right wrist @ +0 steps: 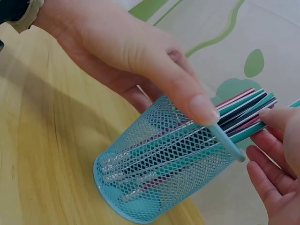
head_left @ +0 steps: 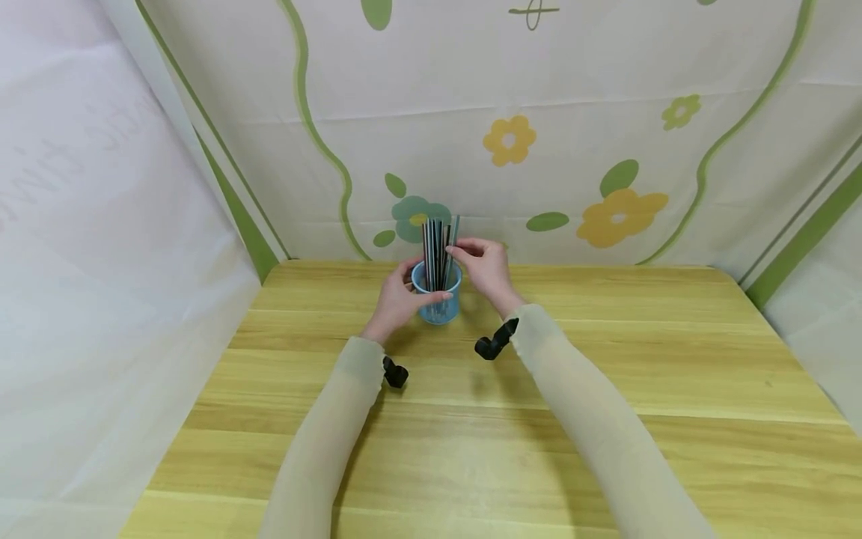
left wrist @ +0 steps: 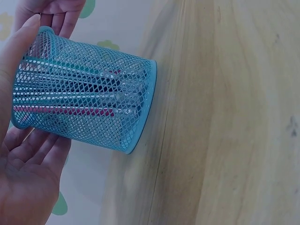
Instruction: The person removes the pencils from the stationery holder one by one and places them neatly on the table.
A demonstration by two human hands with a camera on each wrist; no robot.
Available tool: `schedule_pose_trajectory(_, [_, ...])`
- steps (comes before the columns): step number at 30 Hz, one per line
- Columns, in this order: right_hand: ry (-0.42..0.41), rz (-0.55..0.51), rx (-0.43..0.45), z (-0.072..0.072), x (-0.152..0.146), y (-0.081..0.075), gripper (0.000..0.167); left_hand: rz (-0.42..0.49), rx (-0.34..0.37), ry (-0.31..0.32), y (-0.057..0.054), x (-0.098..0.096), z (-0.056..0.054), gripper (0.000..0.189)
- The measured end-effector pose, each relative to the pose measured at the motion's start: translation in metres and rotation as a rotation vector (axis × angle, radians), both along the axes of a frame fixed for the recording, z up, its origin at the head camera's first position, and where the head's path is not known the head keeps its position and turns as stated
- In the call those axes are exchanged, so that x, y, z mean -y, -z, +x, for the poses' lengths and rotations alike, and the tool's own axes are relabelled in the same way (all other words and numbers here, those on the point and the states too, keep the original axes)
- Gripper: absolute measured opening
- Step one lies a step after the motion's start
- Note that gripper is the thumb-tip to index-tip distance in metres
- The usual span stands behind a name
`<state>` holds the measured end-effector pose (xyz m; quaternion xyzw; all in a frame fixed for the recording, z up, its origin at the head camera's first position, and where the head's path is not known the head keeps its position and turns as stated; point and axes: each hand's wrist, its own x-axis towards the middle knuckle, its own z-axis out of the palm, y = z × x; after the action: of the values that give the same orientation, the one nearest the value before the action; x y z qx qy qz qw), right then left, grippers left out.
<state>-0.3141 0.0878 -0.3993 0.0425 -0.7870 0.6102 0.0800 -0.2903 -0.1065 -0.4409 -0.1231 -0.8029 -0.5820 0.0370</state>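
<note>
A light-blue mesh pen holder (head_left: 439, 308) stands upright near the table's back edge. Several striped pencils (right wrist: 248, 105) in green, black and red stand in it, their eraser ends down, visible through the mesh. My left hand (head_left: 397, 299) grips the holder around its upper part, the thumb (right wrist: 202, 108) over the rim and the fingers on the far side. With thumb and fingers, my right hand (head_left: 486, 271) pinches a green pencil (head_left: 455, 229) above the rim on the right. That pencil's lower part is still inside the holder.
The holder is on a wooden table (head_left: 471, 464). Close behind it hangs a pale cloth backdrop (head_left: 431, 135) printed with flowers and leaves. More white cloth (head_left: 101, 299) closes off the left side. A small black device (head_left: 497, 340) sits at the right wrist.
</note>
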Motion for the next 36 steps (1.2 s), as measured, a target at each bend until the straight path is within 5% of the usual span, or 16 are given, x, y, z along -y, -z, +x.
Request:
schedule_pose_trajectory(21, [-0.042,-0.132,-0.01,-0.001,-0.008,-0.01,0.035,0.007,-0.01,0.014,0.001,0.001,0.0,0.091])
schedule_pose_trajectory(36, [-0.034,-0.176,-0.083,0.009,-0.016,-0.035,0.034,0.007,-0.005,0.003,0.001,0.0,0.0,0.09])
